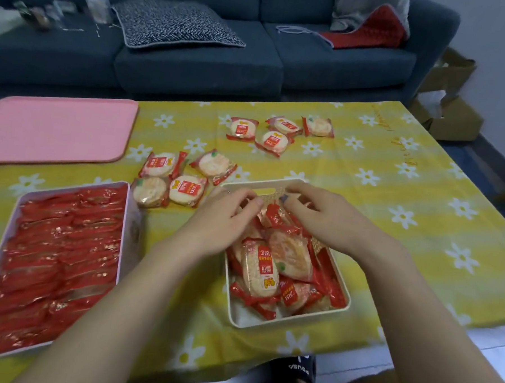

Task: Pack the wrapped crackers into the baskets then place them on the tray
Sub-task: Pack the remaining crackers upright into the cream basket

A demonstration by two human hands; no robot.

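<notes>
Hands tuck crackers into the cream basket

Left hand and right hand pinch a wrapped cracker at the cream basket's far end, filling the gap there. Loose crackers wait mid-tabletop; the pink tray sits at the far-left corner.

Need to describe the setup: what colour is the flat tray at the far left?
Pink, plain; the tray shows in the head view.

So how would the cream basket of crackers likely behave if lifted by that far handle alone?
The cream basket would probably tip toward the person, since the wrapped crackers are heaped along its length. Its thin perforated wall looks like plastic, so it may flex a little. The glossy wrappers could let loose packets slide out.
</notes>
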